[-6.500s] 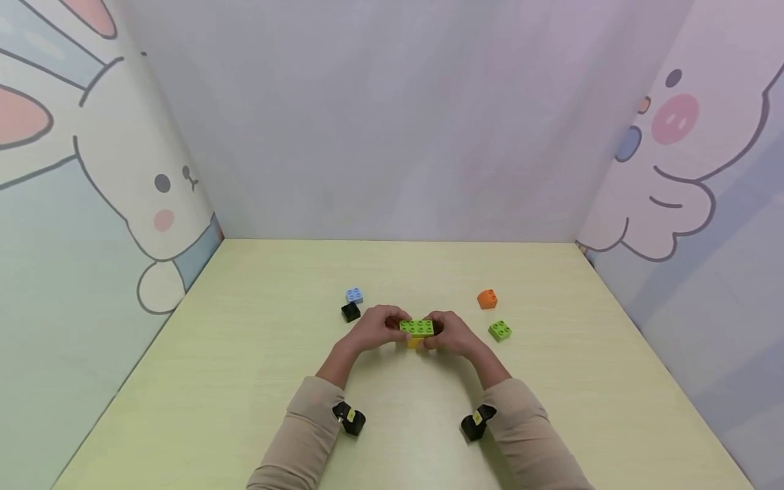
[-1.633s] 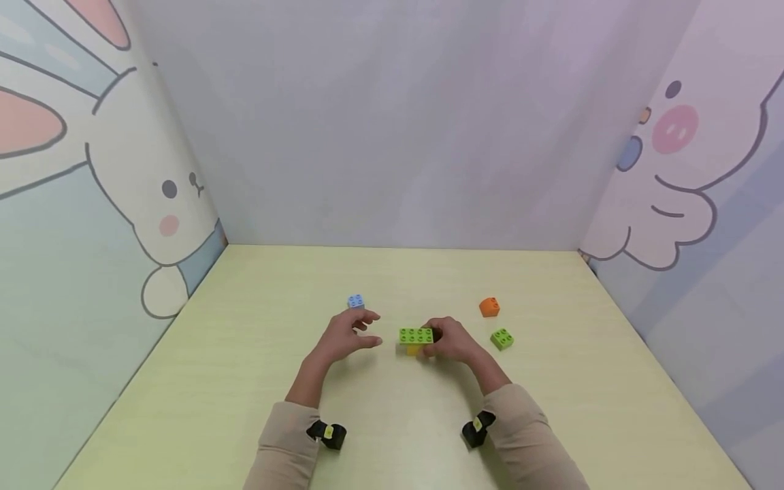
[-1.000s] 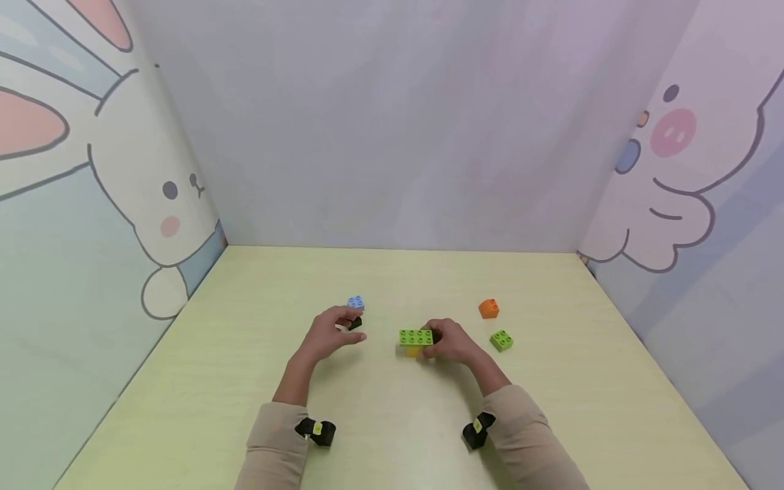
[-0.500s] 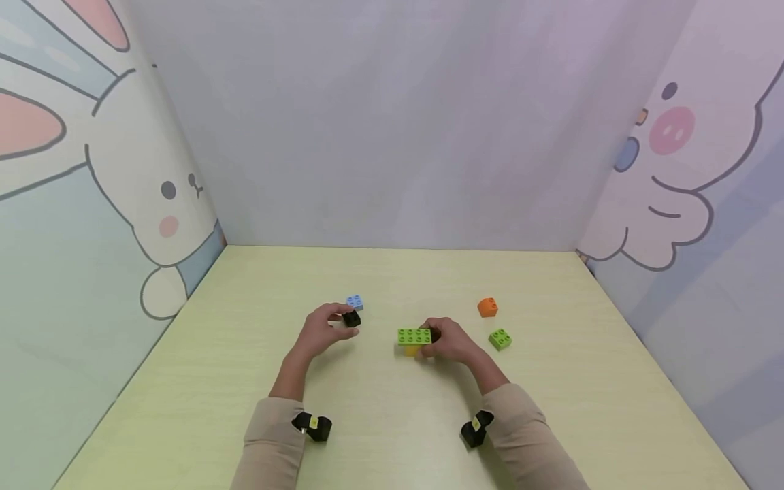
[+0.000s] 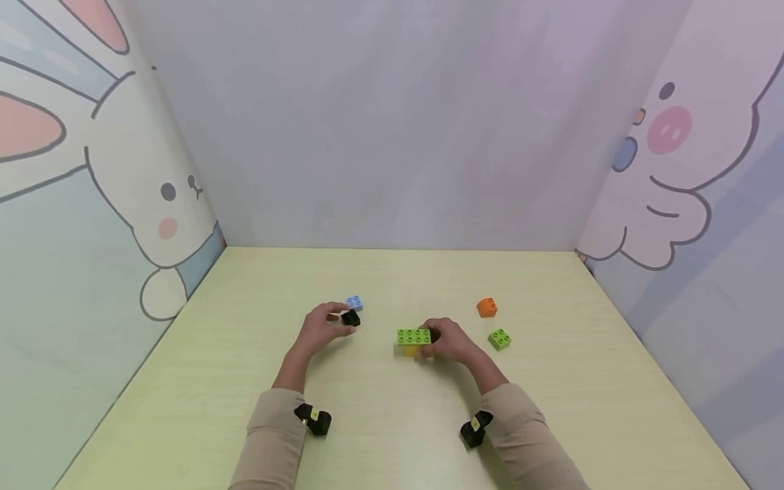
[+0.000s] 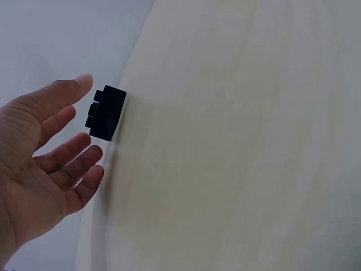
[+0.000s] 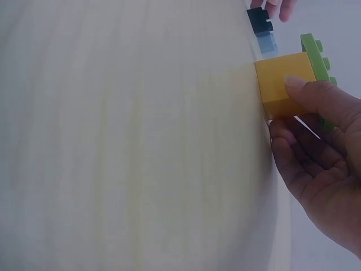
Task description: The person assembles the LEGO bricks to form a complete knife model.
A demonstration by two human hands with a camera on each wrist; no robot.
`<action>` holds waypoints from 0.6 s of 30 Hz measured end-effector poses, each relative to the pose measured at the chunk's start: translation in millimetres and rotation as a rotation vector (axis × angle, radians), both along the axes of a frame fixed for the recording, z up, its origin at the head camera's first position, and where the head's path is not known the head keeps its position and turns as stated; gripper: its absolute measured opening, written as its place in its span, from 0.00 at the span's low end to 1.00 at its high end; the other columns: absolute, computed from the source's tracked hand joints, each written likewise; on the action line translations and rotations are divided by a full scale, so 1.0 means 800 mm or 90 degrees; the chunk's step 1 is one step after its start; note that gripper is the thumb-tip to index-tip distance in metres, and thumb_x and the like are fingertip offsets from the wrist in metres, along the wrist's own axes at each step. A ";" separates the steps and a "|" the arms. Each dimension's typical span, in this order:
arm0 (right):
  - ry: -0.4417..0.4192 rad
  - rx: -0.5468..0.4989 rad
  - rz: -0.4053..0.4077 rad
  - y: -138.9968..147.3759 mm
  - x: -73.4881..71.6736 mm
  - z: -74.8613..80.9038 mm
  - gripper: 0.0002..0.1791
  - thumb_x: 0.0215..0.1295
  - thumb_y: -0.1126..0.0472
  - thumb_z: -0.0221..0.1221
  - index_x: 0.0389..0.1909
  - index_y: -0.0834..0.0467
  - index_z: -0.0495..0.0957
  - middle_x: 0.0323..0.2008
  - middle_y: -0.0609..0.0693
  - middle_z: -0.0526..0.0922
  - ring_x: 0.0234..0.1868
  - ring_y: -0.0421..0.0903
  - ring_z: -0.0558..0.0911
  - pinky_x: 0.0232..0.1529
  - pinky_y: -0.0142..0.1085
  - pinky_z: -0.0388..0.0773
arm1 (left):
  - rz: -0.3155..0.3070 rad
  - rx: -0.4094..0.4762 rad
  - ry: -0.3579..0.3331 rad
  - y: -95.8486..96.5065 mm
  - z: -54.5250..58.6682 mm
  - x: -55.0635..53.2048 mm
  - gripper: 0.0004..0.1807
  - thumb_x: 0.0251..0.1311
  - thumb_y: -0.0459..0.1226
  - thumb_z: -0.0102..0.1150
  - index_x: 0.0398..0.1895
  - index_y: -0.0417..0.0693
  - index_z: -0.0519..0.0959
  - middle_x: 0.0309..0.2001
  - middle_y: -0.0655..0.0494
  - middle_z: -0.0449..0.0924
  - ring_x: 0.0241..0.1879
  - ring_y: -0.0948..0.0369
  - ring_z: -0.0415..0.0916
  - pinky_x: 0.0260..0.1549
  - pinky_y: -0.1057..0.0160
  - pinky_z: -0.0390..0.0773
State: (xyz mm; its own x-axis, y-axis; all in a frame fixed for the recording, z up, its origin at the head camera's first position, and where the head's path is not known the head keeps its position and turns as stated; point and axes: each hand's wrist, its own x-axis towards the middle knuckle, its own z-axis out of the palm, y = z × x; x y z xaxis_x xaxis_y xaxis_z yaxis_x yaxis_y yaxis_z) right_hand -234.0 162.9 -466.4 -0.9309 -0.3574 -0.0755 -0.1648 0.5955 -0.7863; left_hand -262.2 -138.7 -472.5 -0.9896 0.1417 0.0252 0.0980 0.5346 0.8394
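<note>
My left hand (image 5: 320,329) is beside a small black toy brick (image 5: 351,318) on the table, thumb and fingers parted around its near side. In the left wrist view a gap shows between the thumb and the black brick (image 6: 108,113), and the fingertips are close to its edge. With thumb and fingers, my right hand (image 5: 450,339) holds a yellow block (image 7: 285,79) at its right side. A light green brick (image 5: 414,337) with two rows of studs sits on top of the yellow block. Part of the yellow block is hidden under the green brick in the head view.
Just behind the black brick lies a light blue brick (image 5: 354,303). To the right of my right hand are an orange brick with a curved side (image 5: 486,307) and a small green brick (image 5: 499,339). The pale table (image 5: 392,422) meets walls printed with cartoon animals.
My left hand has let go of the green-and-yellow stack and moved left to the black brick. My right hand has kept its hold on the stack in about the same place.
</note>
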 end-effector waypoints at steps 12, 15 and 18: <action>0.004 -0.006 0.004 0.002 0.000 0.001 0.17 0.46 0.65 0.71 0.40 0.59 0.80 0.34 0.47 0.79 0.35 0.45 0.74 0.35 0.38 0.70 | -0.001 0.007 -0.015 0.003 -0.007 -0.011 0.30 0.47 0.37 0.71 0.55 0.40 0.74 0.50 0.44 0.75 0.47 0.51 0.72 0.44 0.52 0.72; 0.004 -0.007 0.007 0.002 0.001 0.002 0.17 0.46 0.65 0.70 0.40 0.59 0.80 0.34 0.47 0.79 0.35 0.45 0.74 0.35 0.38 0.71 | 0.008 -0.004 -0.015 0.004 -0.009 -0.014 0.30 0.46 0.37 0.72 0.54 0.40 0.75 0.47 0.46 0.76 0.44 0.52 0.72 0.44 0.53 0.71; 0.005 -0.007 0.009 0.002 0.001 0.001 0.18 0.46 0.64 0.70 0.40 0.59 0.79 0.34 0.47 0.79 0.35 0.45 0.74 0.34 0.38 0.71 | 0.018 -0.013 -0.013 0.005 -0.009 -0.015 0.28 0.45 0.36 0.72 0.52 0.39 0.76 0.45 0.47 0.77 0.42 0.53 0.72 0.43 0.53 0.71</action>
State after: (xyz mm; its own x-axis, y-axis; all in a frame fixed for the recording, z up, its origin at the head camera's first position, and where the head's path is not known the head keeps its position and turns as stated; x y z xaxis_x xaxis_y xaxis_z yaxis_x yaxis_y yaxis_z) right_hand -233.1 164.4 -465.5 -0.9261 -0.3719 -0.0641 -0.1797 0.5839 -0.7917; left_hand -274.1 -134.4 -479.7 -0.9935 0.1139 0.0032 0.0661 0.5533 0.8303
